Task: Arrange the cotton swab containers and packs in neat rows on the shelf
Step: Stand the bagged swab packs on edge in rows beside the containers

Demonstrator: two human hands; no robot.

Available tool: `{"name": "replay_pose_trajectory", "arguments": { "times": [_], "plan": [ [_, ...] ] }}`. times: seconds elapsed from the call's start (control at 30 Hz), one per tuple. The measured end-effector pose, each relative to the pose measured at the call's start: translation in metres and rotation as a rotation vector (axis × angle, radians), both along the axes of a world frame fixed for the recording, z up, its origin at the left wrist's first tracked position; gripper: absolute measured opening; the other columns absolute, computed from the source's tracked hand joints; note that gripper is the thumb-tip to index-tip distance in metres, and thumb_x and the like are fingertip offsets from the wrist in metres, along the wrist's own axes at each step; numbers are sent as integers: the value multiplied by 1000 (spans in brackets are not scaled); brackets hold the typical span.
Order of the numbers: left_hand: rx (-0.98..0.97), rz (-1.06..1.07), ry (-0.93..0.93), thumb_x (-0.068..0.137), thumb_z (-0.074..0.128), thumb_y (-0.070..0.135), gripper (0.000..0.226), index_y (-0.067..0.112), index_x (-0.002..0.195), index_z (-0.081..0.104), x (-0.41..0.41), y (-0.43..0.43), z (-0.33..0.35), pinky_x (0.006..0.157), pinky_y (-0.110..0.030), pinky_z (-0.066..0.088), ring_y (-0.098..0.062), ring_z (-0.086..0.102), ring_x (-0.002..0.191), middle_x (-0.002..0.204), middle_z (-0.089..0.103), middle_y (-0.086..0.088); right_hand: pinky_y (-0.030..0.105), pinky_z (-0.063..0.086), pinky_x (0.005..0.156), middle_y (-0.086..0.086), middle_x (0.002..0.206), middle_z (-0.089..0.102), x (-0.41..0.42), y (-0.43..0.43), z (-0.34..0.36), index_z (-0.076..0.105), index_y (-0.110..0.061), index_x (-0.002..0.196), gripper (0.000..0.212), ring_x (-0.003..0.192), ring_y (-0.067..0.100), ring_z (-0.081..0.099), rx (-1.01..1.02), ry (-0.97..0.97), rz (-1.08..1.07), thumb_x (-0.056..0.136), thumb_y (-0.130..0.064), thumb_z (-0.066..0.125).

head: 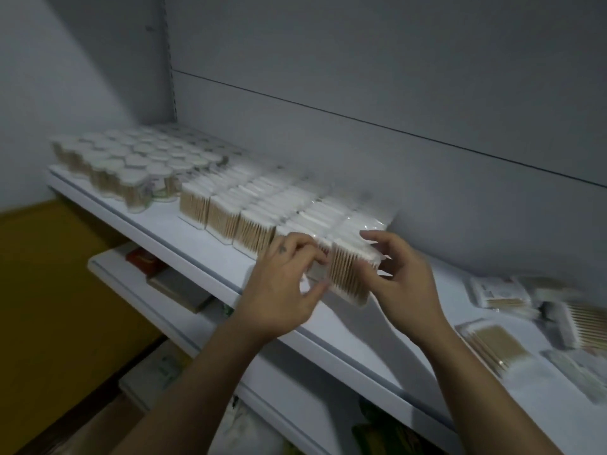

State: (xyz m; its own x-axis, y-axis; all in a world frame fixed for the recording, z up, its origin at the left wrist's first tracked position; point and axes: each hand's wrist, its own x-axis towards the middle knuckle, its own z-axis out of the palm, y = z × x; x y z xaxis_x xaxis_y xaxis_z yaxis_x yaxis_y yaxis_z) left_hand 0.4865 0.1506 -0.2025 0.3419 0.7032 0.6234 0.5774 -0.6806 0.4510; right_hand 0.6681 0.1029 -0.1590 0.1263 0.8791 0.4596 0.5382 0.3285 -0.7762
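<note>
On the white shelf [184, 247] stand rows of round cotton swab containers [131, 165] at the far left and rows of upright clear swab packs [236, 205] in the middle. My left hand [285, 284] and my right hand [400, 277] flank the front pack [348, 274] at the right end of these rows. The left fingers pinch its left edge, with the thumb below. The right hand curls around its right side; the frame is blurred, so I cannot tell how firmly it holds.
Loose swab packs [499, 346] and other packets [502, 293] lie flat and unsorted on the shelf at the right. Lower shelves [131, 287] hold boxes and green packets. A grey back panel [394, 93] rises behind the rows. Brown floor [49, 274] lies at the left.
</note>
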Motion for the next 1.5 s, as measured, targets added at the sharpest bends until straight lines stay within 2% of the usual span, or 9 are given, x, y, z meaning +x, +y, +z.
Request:
{"name": "replay_pose_trajectory", "arguments": {
  "times": [0.2,0.3,0.47,0.67,0.8,1.0,1.2,1.33,1.5],
  "plan": [
    [-1,145,72,83,68,24,53,24,133,52,-22,37,-20,102,-43,40,-22,40,122,135,50,-1,23,51,78,-22,104,63,-24,23,-31,63,-37,96,21,98,0,55,101,-100,-236,87,-18,64],
    [-5,108,106,84,67,25,55,25,136,50,-21,44,-28,103,-48,41,-26,40,127,142,45,-1,30,31,99,-9,127,58,-24,35,-47,70,-29,99,19,118,8,40,176,-344,-344,83,-19,71],
    [8,81,62,83,65,23,62,29,140,40,-19,45,-42,103,-46,39,-25,35,131,145,41,0,30,23,100,9,129,57,-22,38,-59,73,-19,98,19,123,29,41,202,-465,-451,81,-25,73],
    [44,108,78,81,64,24,58,27,136,46,-20,44,-37,99,-48,39,-22,36,128,142,46,-2,30,27,93,8,126,58,-24,39,-53,71,-21,101,33,118,28,44,145,-621,-450,82,-41,54],
    [101,128,53,79,60,28,46,25,125,55,-17,40,-33,95,-46,38,-23,40,125,139,48,-1,42,34,98,8,134,53,-29,32,-52,66,-24,114,46,123,28,39,59,-676,-465,81,-47,45],
    [171,77,0,83,59,28,36,21,118,59,5,30,-15,103,-49,36,-21,40,123,131,54,-2,40,28,106,5,143,42,-20,19,-44,46,-27,139,65,130,24,33,48,-550,-419,80,-52,49],
    [234,48,23,84,54,30,35,21,116,63,53,12,6,97,-35,30,-21,42,121,126,58,0,39,30,108,5,141,43,41,-5,-14,47,-20,136,62,130,23,34,43,-569,-411,81,-47,57],
    [233,-1,66,83,59,31,32,22,114,65,100,-5,13,95,-33,27,-20,41,119,121,60,2,27,23,106,3,144,41,104,-29,3,48,-24,137,57,134,20,31,-84,-644,-374,85,-36,67],
    [72,-241,368,90,49,56,47,33,131,51,169,-33,10,109,-35,18,-15,27,134,139,46,7,29,31,103,-6,136,51,182,-63,4,53,-28,131,44,128,16,42,-275,-740,-285,89,-38,62]
  ]
}}
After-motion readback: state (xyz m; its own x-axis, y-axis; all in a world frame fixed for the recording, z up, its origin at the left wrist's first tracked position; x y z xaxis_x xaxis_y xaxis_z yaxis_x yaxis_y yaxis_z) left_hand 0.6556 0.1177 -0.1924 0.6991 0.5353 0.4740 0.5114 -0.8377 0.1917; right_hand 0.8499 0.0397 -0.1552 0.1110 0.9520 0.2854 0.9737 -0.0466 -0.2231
